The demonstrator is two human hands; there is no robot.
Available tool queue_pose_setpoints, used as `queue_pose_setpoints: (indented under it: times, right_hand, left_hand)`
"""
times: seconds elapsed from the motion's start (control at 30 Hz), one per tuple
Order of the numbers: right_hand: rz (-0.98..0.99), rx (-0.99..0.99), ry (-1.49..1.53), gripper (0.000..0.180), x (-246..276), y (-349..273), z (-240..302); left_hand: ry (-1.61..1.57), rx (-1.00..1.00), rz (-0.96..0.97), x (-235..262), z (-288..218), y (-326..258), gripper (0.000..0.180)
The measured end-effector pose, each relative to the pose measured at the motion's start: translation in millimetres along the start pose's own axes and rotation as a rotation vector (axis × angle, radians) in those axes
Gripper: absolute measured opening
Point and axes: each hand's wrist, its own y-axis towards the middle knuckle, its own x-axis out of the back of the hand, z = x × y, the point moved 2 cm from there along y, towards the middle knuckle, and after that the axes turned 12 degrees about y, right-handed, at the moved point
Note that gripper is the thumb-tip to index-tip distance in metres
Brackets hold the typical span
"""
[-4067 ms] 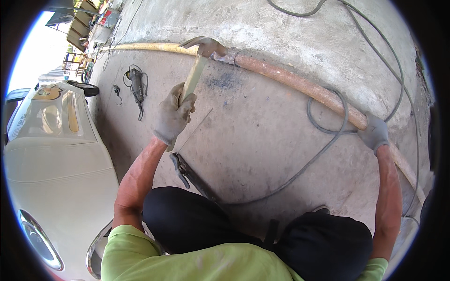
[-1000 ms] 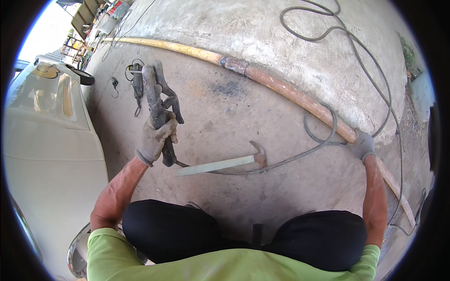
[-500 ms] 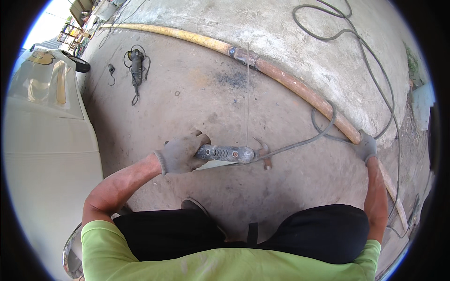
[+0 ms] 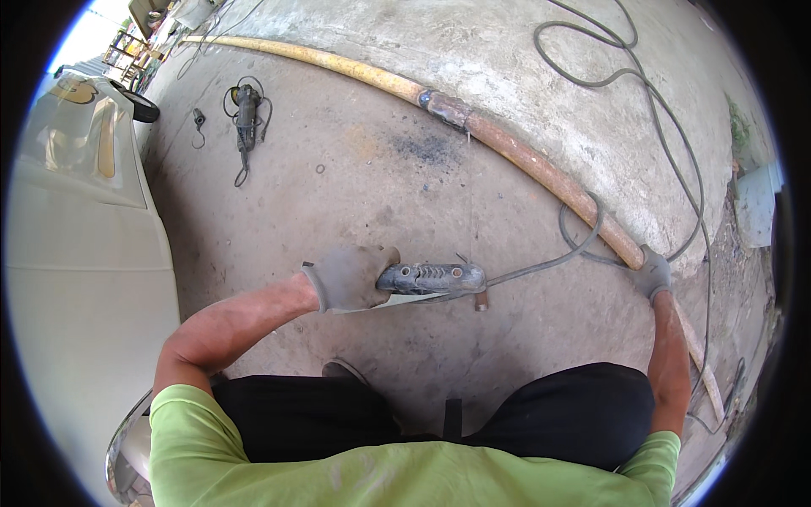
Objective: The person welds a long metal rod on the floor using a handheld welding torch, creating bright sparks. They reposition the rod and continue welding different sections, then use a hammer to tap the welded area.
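My left hand (image 4: 351, 279), in a grey glove, is closed around a dark, worn welding electrode holder (image 4: 431, 279). A thin rod (image 4: 470, 194) runs away from its right end, and a pale strip shows along its near edge. Just past that end lies a hammer (image 4: 481, 302) on the floor, partly hidden. My gloved right hand (image 4: 651, 275) grips the near end of a long pipe (image 4: 541, 165), rusty here and yellowish farther off, with a dark band around a joint (image 4: 445, 108).
A dark cable (image 4: 541, 260) loops under the pipe and along the right. An angle grinder (image 4: 246, 118) lies at the far left beside a small plug (image 4: 198, 118). A pale vehicle (image 4: 93, 287) stands at left. A pale bucket (image 4: 757, 203) is at far right.
My left hand has moved right with the electrode holder, which now covers more of the hammer. My right hand stays on the pipe end; the view has shifted slightly.
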Motion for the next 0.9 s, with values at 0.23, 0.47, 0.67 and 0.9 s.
queue_pose_setpoints:
  times: [0.23,0.47,0.67,0.9]
  right_hand:
    - [0.024,-0.057,0.006,0.047,3,-1,5]
    - [-0.004,-0.017,0.017,0.044,0,-2,0]
    - [-0.006,-0.035,-0.005,0.042,2,-2,2]
    - [-0.036,0.001,0.006,0.042,-3,-1,-1]
  left_hand:
    - [0.023,-0.035,-0.053,-8,7,15,0.038]
    - [0.048,-0.05,-0.093,0,10,25,0.039]
    - [0.032,-0.01,-0.058,4,8,24,0.042]
    - [-0.042,-0.026,-0.074,4,9,32,0.036]
